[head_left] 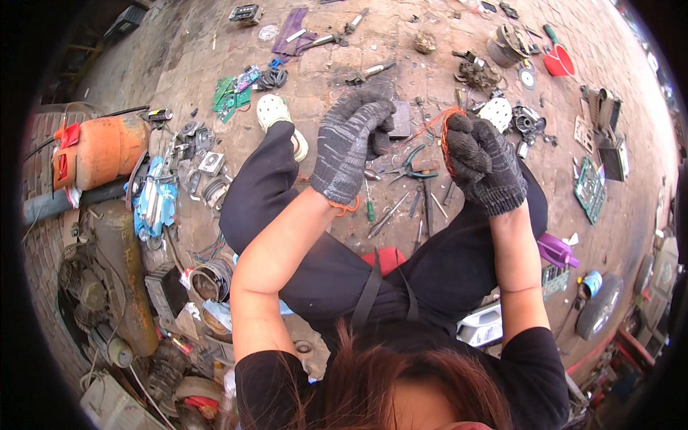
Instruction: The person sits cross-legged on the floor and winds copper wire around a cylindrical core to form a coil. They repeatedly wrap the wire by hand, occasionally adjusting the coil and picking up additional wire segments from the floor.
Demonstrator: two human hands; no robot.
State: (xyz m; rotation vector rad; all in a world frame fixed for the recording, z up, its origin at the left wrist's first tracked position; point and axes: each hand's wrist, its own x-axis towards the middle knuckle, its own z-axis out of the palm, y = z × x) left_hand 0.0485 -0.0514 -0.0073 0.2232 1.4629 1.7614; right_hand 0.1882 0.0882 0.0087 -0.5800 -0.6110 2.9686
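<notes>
One orange wire in the right hand, with the left hand opposite, above a littered floor.
Gloved right fingers close around the wire's loop, which trails toward the left hand; those gloved fingers curl, but whether they pinch it cannot be told. Pliers lie below, between the hands.

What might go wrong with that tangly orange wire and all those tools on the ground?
The orange wire looped at the right grip could snag or knot up. The pliers and green-handled screwdriver lie on the ground between the legs, so a foot might kick them or get poked.
</notes>
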